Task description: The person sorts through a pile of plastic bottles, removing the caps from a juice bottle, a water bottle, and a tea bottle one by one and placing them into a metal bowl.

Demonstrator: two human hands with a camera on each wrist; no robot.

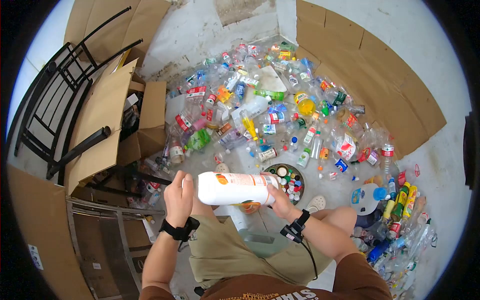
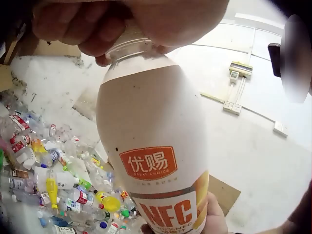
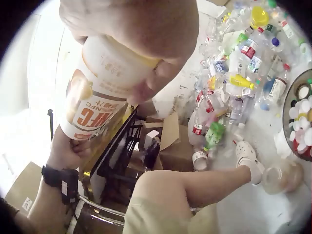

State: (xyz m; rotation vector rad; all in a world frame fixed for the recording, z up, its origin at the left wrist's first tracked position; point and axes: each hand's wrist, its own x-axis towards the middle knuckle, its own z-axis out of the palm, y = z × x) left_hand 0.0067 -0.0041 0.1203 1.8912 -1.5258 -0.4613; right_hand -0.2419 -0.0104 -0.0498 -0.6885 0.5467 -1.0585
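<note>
A large white juice bottle (image 1: 232, 189) with orange lettering and a printed orange lies sideways between both hands, above the lap. My right hand (image 1: 284, 204) grips it around the base end. At the other end, my left hand (image 1: 179, 200) has its curled fingers at the neck. The left wrist view shows the clear neck (image 2: 131, 48) of the bottle coming out from under those fingers; its mouth is hidden by the hand. A round dark tray (image 3: 288, 105) of loose bottle caps stands on the floor beyond the bottle, with a clear jar (image 3: 282, 176) near it.
A wide heap of empty plastic bottles (image 1: 275, 117) covers the floor ahead, and more bottles (image 1: 400, 220) lie at the right. Cardboard boxes (image 1: 150, 120) and an overturned black metal frame (image 1: 75, 155) stand at the left. Cardboard sheets (image 1: 370, 75) line the wall.
</note>
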